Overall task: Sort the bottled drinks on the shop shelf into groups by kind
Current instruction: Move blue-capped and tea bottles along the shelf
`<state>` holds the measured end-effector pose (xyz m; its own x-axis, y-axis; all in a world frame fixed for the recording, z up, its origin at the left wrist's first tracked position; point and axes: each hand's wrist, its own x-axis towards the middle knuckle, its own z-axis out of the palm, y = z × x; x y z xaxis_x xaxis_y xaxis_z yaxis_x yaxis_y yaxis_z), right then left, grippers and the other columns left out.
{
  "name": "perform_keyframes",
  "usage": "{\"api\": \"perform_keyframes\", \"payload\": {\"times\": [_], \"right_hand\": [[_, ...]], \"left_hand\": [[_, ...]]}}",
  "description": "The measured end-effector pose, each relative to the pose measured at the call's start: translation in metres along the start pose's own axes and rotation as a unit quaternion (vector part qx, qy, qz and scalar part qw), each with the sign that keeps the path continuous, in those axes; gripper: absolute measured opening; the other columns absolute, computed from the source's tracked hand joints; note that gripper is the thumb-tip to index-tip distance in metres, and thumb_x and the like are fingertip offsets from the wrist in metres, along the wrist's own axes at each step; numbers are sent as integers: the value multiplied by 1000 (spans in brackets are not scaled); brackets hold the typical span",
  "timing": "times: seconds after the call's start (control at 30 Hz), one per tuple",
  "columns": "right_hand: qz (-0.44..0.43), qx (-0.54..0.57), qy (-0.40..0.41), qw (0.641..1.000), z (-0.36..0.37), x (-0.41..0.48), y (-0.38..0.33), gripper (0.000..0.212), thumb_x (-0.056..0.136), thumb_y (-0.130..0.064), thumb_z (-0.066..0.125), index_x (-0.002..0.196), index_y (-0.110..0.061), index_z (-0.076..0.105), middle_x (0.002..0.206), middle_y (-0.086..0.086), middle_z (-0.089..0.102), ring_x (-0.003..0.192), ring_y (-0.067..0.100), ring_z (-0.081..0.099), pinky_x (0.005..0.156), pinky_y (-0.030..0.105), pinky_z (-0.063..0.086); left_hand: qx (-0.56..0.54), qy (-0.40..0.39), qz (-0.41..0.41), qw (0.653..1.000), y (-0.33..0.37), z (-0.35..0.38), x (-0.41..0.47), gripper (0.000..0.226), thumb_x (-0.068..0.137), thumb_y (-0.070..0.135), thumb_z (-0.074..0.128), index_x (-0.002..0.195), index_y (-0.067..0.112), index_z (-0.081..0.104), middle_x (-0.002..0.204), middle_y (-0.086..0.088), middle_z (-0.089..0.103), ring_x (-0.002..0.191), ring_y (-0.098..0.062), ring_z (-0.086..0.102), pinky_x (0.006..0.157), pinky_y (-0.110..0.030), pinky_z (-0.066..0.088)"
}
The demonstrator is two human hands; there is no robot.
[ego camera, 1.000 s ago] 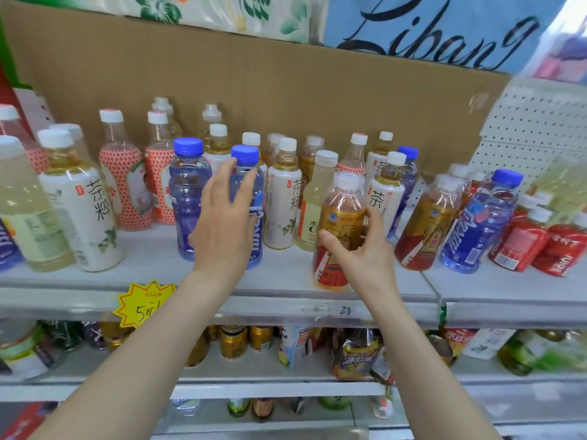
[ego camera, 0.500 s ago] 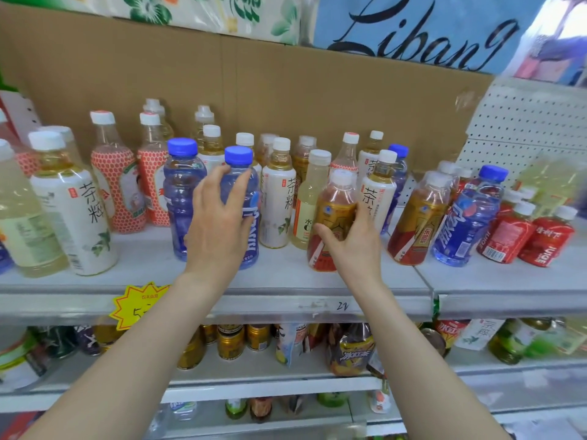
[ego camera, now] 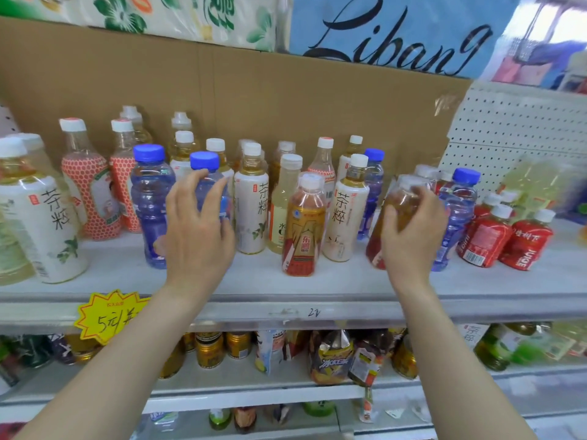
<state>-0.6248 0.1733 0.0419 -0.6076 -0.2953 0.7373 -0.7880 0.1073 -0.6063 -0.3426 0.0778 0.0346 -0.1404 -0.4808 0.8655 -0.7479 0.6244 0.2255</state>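
At the front edge of the shelf (ego camera: 317,281), in the lower left of the frame, a yellow price tag (ego camera: 108,315) is fixed. Just above it, left of centre, the left hand (ego camera: 197,236) is laid on a blue bottle (ego camera: 205,161). The fingers (ego camera: 219,188) are curved round its shoulder below the cap, so the bottle is held while it stands upright on the shelf. A second blue bottle (ego camera: 151,201) is seen just beside it on the left, so it is judged that the two are meant as one group.

Right of centre, the right hand (ego camera: 413,236) is closed on an amber bottle (ego camera: 401,198). Its fingers (ego camera: 425,198) are wrapped round the upper body, and the bottle is tilted, with the cap leaning to the right. Whether its base touches the shelf cannot be told.

Between the hands, a gold-label bottle (ego camera: 303,227), seemingly of the same kind, stands free at the front. Probably the held one is meant to be set beside it.

Further back, white tea bottles (ego camera: 251,211) are mixed with pale ones, and red juice bottles (ego camera: 521,246) are grouped at the right. The back is closed by brown cardboard (ego camera: 286,96).
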Motion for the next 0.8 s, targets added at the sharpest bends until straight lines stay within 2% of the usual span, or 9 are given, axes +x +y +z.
{"api": "perform_keyframes", "payload": {"times": [0.07,0.13,0.2,0.27,0.33,0.4,0.5,0.63,0.8], "right_hand": [[39,-16,-19,999,-11,22,19,60,92,-30,64,143,-10,41,137,12,51,127,28,46,106,40,37],[75,-17,-109,991,-12,35,34,73,90,-40,67,149,-14,34,142,11,50,131,29,47,105,43,40],[84,12,-195,977,-8,38,46,77,86,-48,70,148,-20,33,137,7,56,124,28,55,99,44,47],[91,37,-240,966,-6,40,52,76,86,-49,71,145,-23,33,132,4,60,117,28,61,96,43,50],[83,36,-258,962,-8,44,55,72,86,-49,71,142,-24,34,129,3,61,115,27,62,93,41,50],[54,32,-274,960,-17,40,54,69,85,-51,72,139,-26,35,121,-4,61,110,23,63,89,37,50],[11,66,-318,946,-26,24,41,68,84,-54,72,137,-32,35,114,-15,58,99,10,59,82,29,47],[-34,119,-332,935,-8,6,22,68,83,-54,72,136,-30,38,119,-12,58,104,8,57,80,23,46],[-57,111,-312,942,13,-2,9,82,78,-64,70,143,-26,37,133,-5,51,122,14,51,96,39,50]], "left_hand": [[-33,6,23,999,24,5,5,55,84,3,65,138,7,51,141,-18,44,131,-36,40,111,-44,35],[-71,-3,41,997,52,14,13,51,87,9,65,136,7,52,139,-16,46,129,-33,43,108,-40,37],[-97,-15,40,994,79,24,21,50,91,19,65,138,8,50,139,-14,46,129,-29,43,108,-37,37],[-126,-51,-1,991,102,33,27,59,93,30,64,144,11,43,144,-10,42,133,-24,39,108,-32,35],[-147,-96,-70,982,115,41,28,73,91,38,65,152,16,30,152,-6,34,140,-20,32,109,-30,30],[-145,-125,-123,974,120,47,24,83,89,39,68,155,21,21,155,-4,31,141,-20,31,110,-35,32],[-150,-135,-150,968,119,53,19,85,88,30,72,155,25,19,153,-2,36,138,-19,39,108,-38,37],[-156,-124,-160,967,115,54,19,83,86,23,74,153,26,24,148,-2,43,133,-17,45,106,-39,42],[-151,-120,-150,970,108,48,21,81,84,24,75,149,30,27,143,0,48,127,-19,51,100,-41,47]]}}
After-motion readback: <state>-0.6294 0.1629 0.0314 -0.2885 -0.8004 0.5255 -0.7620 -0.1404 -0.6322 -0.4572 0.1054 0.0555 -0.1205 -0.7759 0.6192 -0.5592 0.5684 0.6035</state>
